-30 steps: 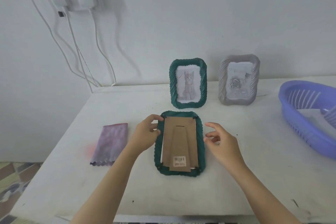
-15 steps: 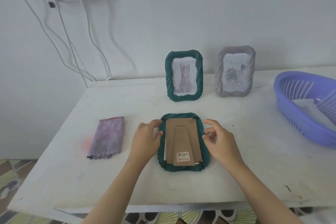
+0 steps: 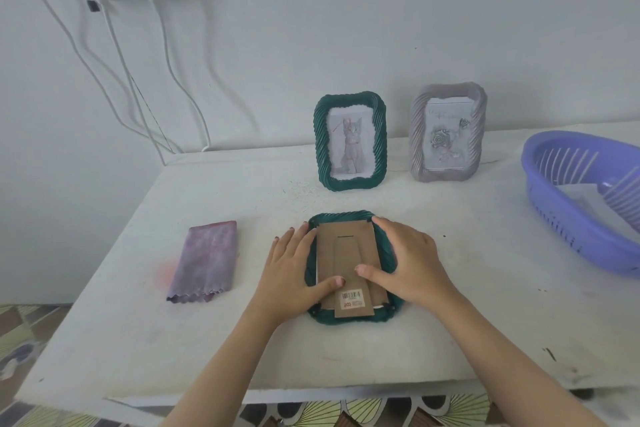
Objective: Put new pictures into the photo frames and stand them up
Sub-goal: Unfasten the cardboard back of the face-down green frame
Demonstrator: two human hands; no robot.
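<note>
Head view, lower centre: green frame [image 3: 346, 320] face-down on table [image 3: 467, 340], cardboard backing [image 3: 346, 253] upward. Left hand [image 3: 294, 269], right hand [image 3: 410, 262]: flat, fingers straight, thumbs pressing backing, likely seating it before standing. Upper centre: cat frame [image 3: 349, 146], grey frame [image 3: 446, 133], already stood upright

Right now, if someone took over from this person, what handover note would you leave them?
Left hand and right hand: both flat, pressing the cardboard back into the face-down green frame at the front of the table. Done: green cat frame and grey rose frame stand at the back with pictures in. Left: secure this back, fold out its stand, set the frame upright.
</note>
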